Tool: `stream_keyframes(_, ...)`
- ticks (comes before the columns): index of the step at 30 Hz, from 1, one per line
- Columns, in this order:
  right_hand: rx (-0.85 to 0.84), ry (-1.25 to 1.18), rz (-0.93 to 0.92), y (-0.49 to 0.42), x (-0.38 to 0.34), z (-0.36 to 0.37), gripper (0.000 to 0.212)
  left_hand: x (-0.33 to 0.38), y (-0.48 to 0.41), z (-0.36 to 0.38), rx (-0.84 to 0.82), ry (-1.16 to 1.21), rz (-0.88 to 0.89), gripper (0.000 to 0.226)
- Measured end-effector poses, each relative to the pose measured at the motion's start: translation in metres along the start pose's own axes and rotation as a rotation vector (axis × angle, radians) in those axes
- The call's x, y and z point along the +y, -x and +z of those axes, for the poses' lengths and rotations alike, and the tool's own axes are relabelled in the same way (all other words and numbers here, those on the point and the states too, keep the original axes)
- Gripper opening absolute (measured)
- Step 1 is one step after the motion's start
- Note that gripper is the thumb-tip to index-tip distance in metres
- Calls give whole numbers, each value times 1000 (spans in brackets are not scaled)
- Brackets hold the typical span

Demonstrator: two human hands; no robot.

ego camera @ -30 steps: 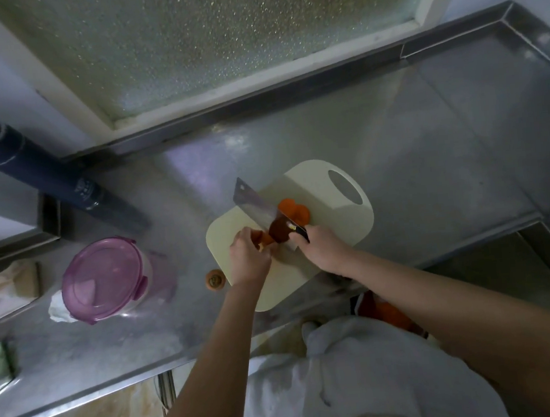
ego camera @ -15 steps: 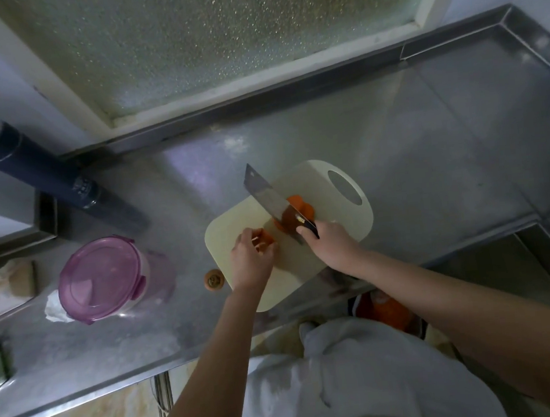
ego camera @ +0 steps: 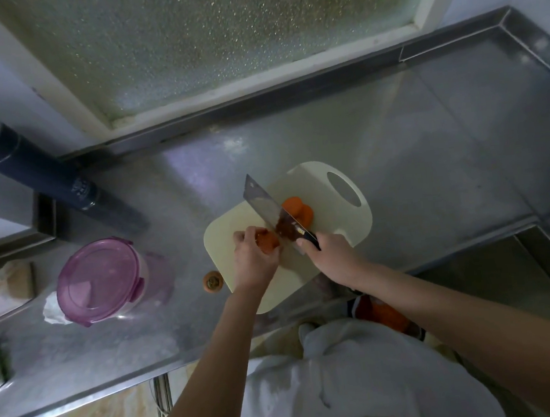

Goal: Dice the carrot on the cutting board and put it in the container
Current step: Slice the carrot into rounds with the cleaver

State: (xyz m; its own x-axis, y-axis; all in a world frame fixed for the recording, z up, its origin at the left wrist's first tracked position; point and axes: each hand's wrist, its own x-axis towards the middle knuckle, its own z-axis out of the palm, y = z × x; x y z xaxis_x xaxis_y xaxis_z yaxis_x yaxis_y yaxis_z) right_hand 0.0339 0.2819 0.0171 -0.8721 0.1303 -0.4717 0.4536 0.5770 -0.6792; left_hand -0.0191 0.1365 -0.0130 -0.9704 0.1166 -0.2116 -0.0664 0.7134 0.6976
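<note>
**A:** What has changed on the cutting board [ego camera: 324, 184] in the last second?

**B:** Your cleaver [ego camera: 266, 205] has shifted away from your left hand [ego camera: 253, 260] toward the board's handle-hole end. I'd judge that another slice has come off. So far it's rounds, not dice, and the container [ego camera: 100, 280] off the board's left side is closed.

**A:** And my grip?

**B:** Your right hand [ego camera: 332, 253] is wrapped round the cleaver's handle at the board's near edge. Your left hand curls its fingers over the carrot stub [ego camera: 267, 242] mid-board, pinning it down. The blade stands just beside that stub, and the cut pieces [ego camera: 299, 211] lie on the blade's other side.
</note>
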Motion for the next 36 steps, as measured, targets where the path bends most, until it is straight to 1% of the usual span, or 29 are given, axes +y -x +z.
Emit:
stream_keyframes(8, -37, 25, 20, 5, -4, 4, 38, -1, 0, 1, -19, -31, 13, 56)
stream_keyframes(11, -47, 45, 37, 5, -6, 9, 38, -1, 4, 3, 9, 27, 15, 47)
stream_keyframes(17, -34, 58, 55, 6, -6, 18, 36, -8, 16, 5, 48, 131, -25, 37)
stream_keyframes(22, -17, 58, 12, 18, -6, 12, 33, -11, 20, 8, 109, 172, -41, 29)
stream_keyframes(28, -7, 146, -29, 32, -6, 4, 31, -9, 17, 11, 130, 181, -97, 33)
stream_keyframes(36, -17, 211, -48, 38, 1, 1, 31, -3, 14, 6, 123, 156, -154, 33)
